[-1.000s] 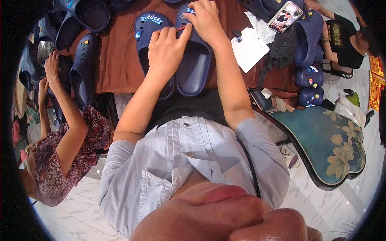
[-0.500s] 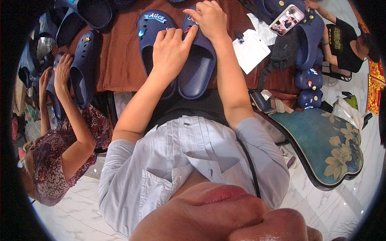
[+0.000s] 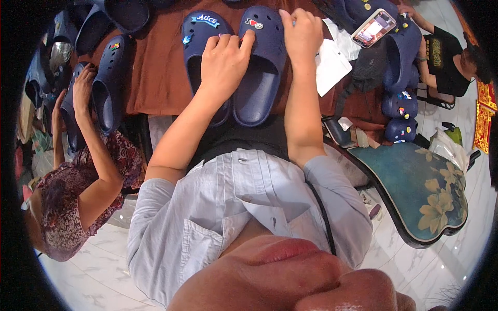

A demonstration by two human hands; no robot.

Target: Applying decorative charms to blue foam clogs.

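Observation:
Two navy clogs lie side by side before me. The left clog (image 3: 199, 39) carries a blue banner charm with white lettering and a small blue charm at its side. The right clog (image 3: 254, 98) bears a charm with a red heart (image 3: 253, 24) near its toe. My left hand (image 3: 225, 67) rests between them, fingers bent over the inner side of the right clog, gripping it. Just right of that clog, my right hand (image 3: 303, 39) is closed in a pinch. A speck of light blue shows at its fingertips, too small to name.
A brown cloth (image 3: 158, 78) covers the table. White cards (image 3: 332, 67), a phone (image 3: 374, 27) and more navy clogs (image 3: 400, 57) lie to the right. At left, another person's hands (image 3: 83, 88) touch a clog. A flowered blue-green chair back (image 3: 415, 186) stands at right.
My right hand has moved right, off the right clog's toe, uncovering the heart charm. My left hand stays at the clog. The other person's hands have shifted slightly.

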